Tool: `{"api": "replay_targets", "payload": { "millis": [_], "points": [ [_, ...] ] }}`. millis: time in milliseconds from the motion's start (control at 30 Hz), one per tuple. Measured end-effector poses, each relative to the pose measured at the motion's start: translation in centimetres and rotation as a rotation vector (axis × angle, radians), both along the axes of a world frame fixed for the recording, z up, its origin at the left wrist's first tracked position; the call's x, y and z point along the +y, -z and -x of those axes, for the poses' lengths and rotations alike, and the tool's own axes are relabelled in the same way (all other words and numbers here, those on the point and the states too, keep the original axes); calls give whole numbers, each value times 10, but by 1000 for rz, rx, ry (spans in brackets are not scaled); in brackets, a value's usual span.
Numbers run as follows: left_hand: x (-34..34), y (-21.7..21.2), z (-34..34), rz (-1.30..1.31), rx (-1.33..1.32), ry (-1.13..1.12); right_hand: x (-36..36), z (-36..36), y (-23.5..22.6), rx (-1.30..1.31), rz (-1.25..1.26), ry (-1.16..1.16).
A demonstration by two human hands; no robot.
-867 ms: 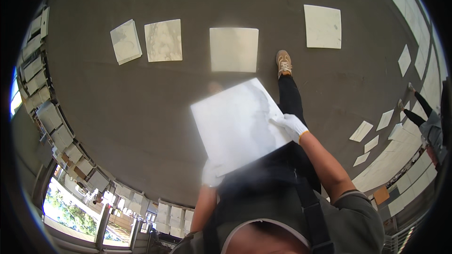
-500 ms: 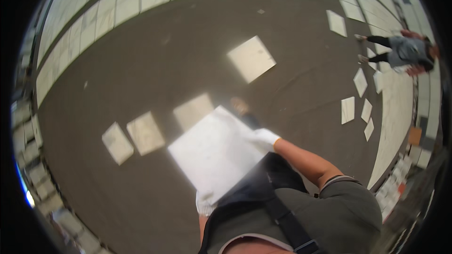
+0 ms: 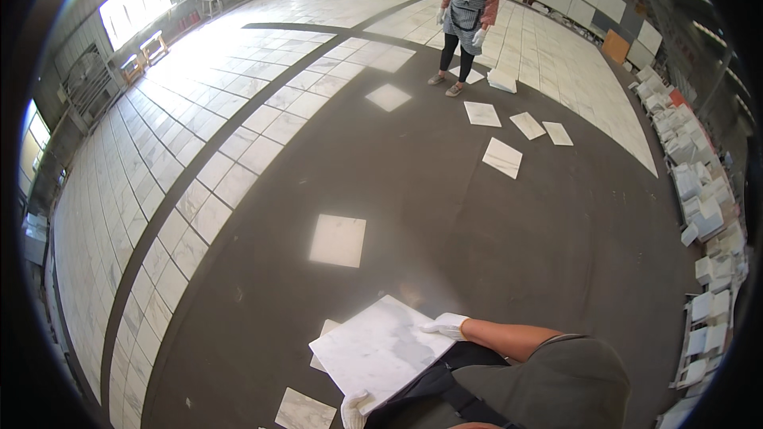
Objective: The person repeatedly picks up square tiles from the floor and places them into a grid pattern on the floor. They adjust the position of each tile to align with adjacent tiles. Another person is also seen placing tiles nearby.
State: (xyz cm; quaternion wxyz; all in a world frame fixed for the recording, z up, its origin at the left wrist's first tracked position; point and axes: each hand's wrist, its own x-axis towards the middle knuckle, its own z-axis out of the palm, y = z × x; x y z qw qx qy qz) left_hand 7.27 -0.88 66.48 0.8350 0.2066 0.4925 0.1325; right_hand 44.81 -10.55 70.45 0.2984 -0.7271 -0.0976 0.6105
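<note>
A square white marble tile (image 3: 380,353) with grey veining is held flat in front of my body. My right hand (image 3: 447,326), in a white glove, grips its right edge, with fingers lying on the upper face. At the near left corner my left hand (image 3: 354,411), also white-gloved, holds the edge; most of its fingers are hidden. Partly covered by the held slab, another tile (image 3: 321,343) lies on the dark floor. A further loose tile (image 3: 306,410) is near my left hand, and one more (image 3: 338,241) lies ahead.
Ahead, a person in a striped apron (image 3: 467,12) stands beside several scattered tiles (image 3: 502,158) and a small stack (image 3: 501,81). Rows of laid-out tiles (image 3: 171,135) cover the left side. Stacks of stone pieces (image 3: 699,206) line the right edge.
My view has swung up and to the right, so the standing person now appears upright ahead. Both hands still hold the tile at the same edges.
</note>
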Motion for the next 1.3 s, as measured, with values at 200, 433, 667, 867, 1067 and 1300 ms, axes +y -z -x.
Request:
{"api": "replay_targets", "payload": {
  "millis": [200,433,667,867,1067,1300],
  "points": [
    [9,-99,-99,40,15,35,-38,-50,-5,166,19,204],
    [20,-116,-255,-4,89,183,-79,-165,60,260,56,324],
    [14,-65,-389,-556,58,476,-85,-325,60,414,-6,428],
    [54,-102,-493,160,-109,66,-35,-439,47,544,-88,438],
    [132,-91,-597,-124,-127,155,28,-549,72,733,-15,554],
    [279,-82,-740,-1272,6,837,123,-623,52,611,-307,1114]
  ]
}}
